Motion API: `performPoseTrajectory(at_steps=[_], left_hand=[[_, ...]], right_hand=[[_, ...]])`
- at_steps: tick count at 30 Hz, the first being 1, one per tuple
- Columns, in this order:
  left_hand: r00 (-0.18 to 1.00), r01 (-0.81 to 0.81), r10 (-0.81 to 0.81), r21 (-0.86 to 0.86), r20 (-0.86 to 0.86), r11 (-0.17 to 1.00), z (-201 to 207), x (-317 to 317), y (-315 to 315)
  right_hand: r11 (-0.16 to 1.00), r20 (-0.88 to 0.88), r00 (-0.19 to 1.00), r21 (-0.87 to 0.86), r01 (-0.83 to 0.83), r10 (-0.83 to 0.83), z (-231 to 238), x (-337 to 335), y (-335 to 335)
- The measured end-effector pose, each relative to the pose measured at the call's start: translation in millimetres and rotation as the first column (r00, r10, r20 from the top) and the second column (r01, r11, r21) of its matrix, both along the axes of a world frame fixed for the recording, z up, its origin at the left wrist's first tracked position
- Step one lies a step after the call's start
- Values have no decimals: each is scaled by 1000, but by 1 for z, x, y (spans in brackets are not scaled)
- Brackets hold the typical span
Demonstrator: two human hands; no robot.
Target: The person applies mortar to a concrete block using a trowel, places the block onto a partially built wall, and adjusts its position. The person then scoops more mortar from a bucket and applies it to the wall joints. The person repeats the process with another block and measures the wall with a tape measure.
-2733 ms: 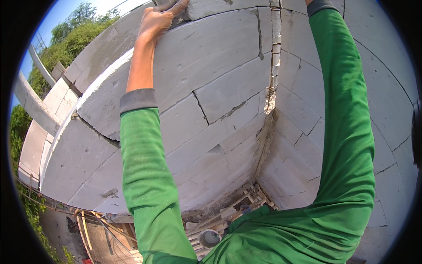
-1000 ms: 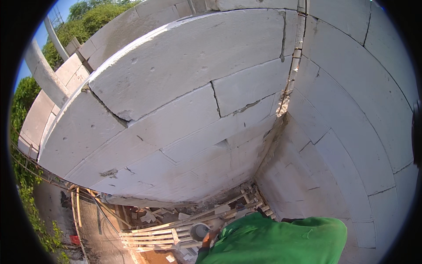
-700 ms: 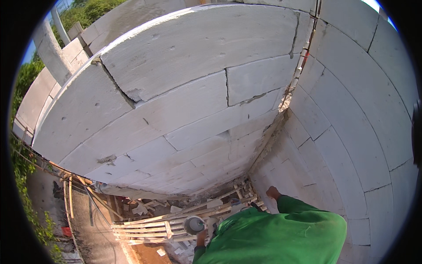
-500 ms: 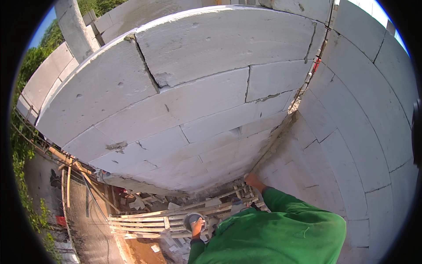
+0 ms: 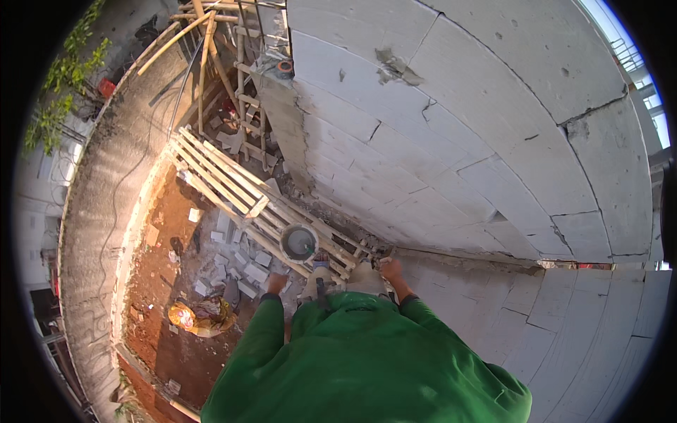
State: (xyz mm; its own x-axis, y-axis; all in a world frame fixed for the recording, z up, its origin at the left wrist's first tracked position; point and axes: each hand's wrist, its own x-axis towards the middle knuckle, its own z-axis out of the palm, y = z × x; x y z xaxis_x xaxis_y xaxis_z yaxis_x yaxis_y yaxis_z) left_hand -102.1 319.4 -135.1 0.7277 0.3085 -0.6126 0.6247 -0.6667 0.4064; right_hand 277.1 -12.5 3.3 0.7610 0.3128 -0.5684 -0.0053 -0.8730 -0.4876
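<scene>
Looking straight down past a green-sleeved torso, the view showed the person standing on a wooden scaffold platform [image 5: 247, 201] set against a wall of large pale grey blocks [image 5: 458, 141]. The left hand [image 5: 276, 283] hung low beside the legs, above scattered block rubble [image 5: 236, 271] on the reddish ground; its grip looked loosely curled and held nothing I could make out, though the hand was small and partly hidden by the sleeve. The right hand [image 5: 390, 268] reached down toward the foot of the wall, close to the joint where the blocks met the ledge; whether its grip was clenched on something or released could not be told at that size. A round grey bucket [image 5: 299, 243] with dark wet contents stood on the platform planks just ahead of the feet, between the two hands and nearer the left one. A crumpled yellow sack [image 5: 194, 317] lay on the ground below, well apart from the bucket.
</scene>
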Motion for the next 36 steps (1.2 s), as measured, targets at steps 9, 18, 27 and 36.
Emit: performPoseTrajectory(at_steps=[9,18,27,36], left_hand=[[364,-931,906,-122,-215,345,27,5,-39],[233,-971,945,-7,-227,238,-241,49,-13],[583,-806,753,-102,-305,583,-335,68,77],[238,-932,969,-296,-69,208,-244,110,-10]], right_hand=[[838,-272,849,-195,-510,453,-16,-29,-1],[594,-431,750,-459,-660,501,-91,-88,68],[692,-228,795,-396,-603,562,-96,-95,48],[721,-256,823,-397,-568,508,-93,-95,43]])
